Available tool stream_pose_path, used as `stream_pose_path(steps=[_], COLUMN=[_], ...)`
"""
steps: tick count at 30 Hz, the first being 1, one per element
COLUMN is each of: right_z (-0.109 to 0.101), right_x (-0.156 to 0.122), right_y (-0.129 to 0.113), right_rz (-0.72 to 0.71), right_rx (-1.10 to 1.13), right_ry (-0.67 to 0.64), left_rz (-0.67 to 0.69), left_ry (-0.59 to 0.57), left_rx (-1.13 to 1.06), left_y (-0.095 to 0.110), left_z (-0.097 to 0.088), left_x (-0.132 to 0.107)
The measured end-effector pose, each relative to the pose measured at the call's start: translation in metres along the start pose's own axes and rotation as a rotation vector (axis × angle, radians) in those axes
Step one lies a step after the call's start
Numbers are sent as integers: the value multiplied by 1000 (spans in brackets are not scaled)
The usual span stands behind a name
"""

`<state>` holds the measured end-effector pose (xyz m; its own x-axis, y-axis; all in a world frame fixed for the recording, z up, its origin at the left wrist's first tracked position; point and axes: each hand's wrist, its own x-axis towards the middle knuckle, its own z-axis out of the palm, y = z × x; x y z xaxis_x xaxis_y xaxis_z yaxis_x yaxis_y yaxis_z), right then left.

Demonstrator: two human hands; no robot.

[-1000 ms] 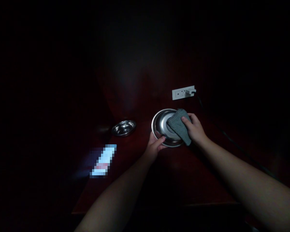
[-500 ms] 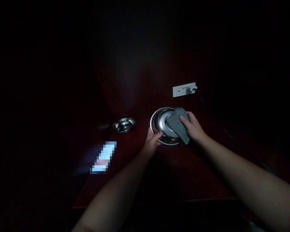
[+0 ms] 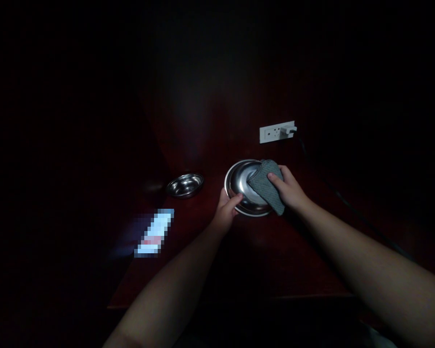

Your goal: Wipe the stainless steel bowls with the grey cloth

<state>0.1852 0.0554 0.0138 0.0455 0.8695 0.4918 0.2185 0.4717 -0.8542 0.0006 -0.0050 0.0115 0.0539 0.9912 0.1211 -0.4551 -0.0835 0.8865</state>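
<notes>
A round steel bowl (image 3: 240,181) is tilted up off a dark red table (image 3: 210,256), its inside facing me. My left hand (image 3: 225,210) grips its near-left rim, thumb over the edge. My right hand (image 3: 289,190) is closed on a folded grey cloth (image 3: 266,183), pressing it into the bowl's right half. The cloth hangs over the rim on that side and hides part of it.
A second, smaller steel bowl (image 3: 185,185) rests on the table to the left. A lit phone screen (image 3: 154,233) lies at the table's left edge. A white wall socket (image 3: 276,132) with a plug and a dark cable is behind the bowl. The surroundings are very dark.
Both hands, the bowl and the cloth have shifted slightly up and left in view. The cloth has slid a little further across the bowl's inside.
</notes>
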Motion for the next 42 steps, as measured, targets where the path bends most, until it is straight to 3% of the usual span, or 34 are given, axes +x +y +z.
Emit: stream_pose_path(steps=[15,42], right_z=[0,-1], right_x=[-1,0], right_y=[-4,-6], right_rz=[-28,-62], right_rx=[21,20], right_ry=[31,47], left_rz=[189,145], left_ry=[-150,-170], left_rx=[60,96], left_y=[-6,-7], left_z=[1,-2], left_x=[0,3])
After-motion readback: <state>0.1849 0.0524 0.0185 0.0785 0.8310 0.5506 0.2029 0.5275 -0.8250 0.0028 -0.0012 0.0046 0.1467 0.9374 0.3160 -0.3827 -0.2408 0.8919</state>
